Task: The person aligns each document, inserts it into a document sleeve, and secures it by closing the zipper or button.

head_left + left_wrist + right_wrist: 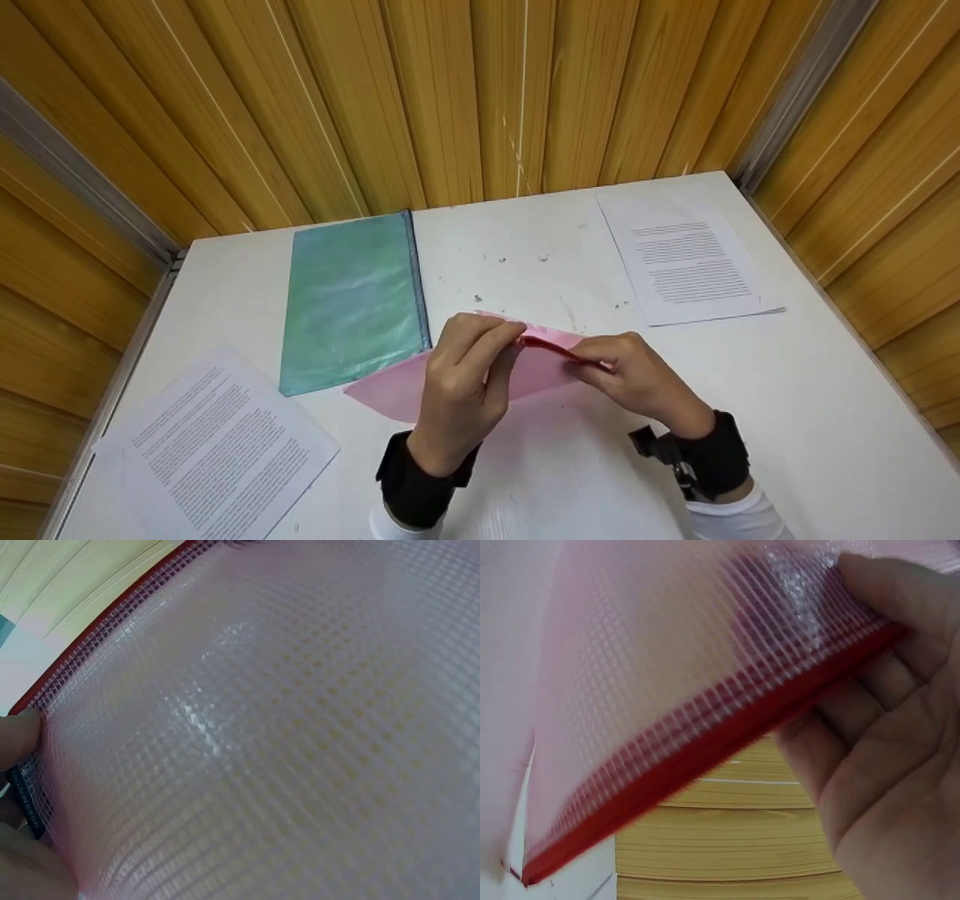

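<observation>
While both hands share the one piece, the pink mesh pouch (541, 377) sits just below mid-frame in the head view, spread between and behind the fingers, its longer run going across the frame with the left end lower. Key relation: the red edge (559, 349) bridges the two hands, sloping down from the left fingertips to the right ones; neither hand is clearly nearer, as both are on it. Left hand (463, 379): raised, back of the hand to the head camera, fingers angled up and right; its grip is closed, pinching the edge, with a dark tag (28, 800) beside the fingers in the left wrist view, lettering too small to read. Right hand (630, 375): comes in from lower right, wrist bent, fingers pointing left; its grip is clamped too, thumb on the mesh and fingers behind the edge. Whether the pouch's lower side touches the white surface (817, 390), cannot tell. Green pouch (352, 300) lies left of centre, printed sheets (225, 450) at lower left, more paper (686, 259) at upper right.
</observation>
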A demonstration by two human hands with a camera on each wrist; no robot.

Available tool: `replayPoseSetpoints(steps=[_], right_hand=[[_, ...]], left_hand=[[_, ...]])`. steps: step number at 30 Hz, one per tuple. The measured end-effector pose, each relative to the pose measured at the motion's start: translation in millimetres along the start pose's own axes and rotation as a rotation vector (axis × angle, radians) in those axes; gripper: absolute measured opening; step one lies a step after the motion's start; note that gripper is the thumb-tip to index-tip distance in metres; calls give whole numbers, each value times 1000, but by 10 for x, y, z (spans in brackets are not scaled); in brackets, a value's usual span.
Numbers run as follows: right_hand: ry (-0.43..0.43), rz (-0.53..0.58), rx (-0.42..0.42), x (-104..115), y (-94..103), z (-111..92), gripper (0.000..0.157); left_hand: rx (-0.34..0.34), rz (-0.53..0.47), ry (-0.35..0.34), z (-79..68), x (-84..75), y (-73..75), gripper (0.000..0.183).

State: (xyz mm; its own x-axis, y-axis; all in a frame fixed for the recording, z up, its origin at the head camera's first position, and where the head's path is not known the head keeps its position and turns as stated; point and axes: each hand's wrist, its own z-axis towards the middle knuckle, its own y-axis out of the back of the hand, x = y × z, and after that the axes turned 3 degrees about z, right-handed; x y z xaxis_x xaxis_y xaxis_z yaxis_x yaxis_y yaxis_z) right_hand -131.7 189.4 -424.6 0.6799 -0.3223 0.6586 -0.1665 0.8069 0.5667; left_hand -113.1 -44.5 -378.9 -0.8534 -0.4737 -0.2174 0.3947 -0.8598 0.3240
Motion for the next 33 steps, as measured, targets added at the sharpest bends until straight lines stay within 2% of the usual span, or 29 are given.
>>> replayPoseSetpoints(steps=[4,9,13,18,21,25,28,30,33], right_hand=[[-61,37,-82,10,28,-10,14],[-139,206,-189,41,94,-26,14],[-175,262,-298,79,170,-33,16],[-229,327,-388,124,279,-50,17],[-282,413,-411,151,343,-73,16],[-329,523,-419,167,411,-100,19],[-325,600,-402,163,450,-111,22],[-332,629,-393,158,469,-116,23],[-363,641,-385,149,491,-121,24]], left_hand=[[-27,28,1,4,24,19,30],[-96,114,41,21,118,97,42],[-170,178,152,33,216,190,58],[-240,170,365,4,344,256,77],[-191,91,516,-45,426,245,85],[-47,-116,670,-119,528,194,82],[57,-281,702,-134,570,166,64],[112,-355,704,-86,542,187,48],[140,-420,729,0,470,236,26]])
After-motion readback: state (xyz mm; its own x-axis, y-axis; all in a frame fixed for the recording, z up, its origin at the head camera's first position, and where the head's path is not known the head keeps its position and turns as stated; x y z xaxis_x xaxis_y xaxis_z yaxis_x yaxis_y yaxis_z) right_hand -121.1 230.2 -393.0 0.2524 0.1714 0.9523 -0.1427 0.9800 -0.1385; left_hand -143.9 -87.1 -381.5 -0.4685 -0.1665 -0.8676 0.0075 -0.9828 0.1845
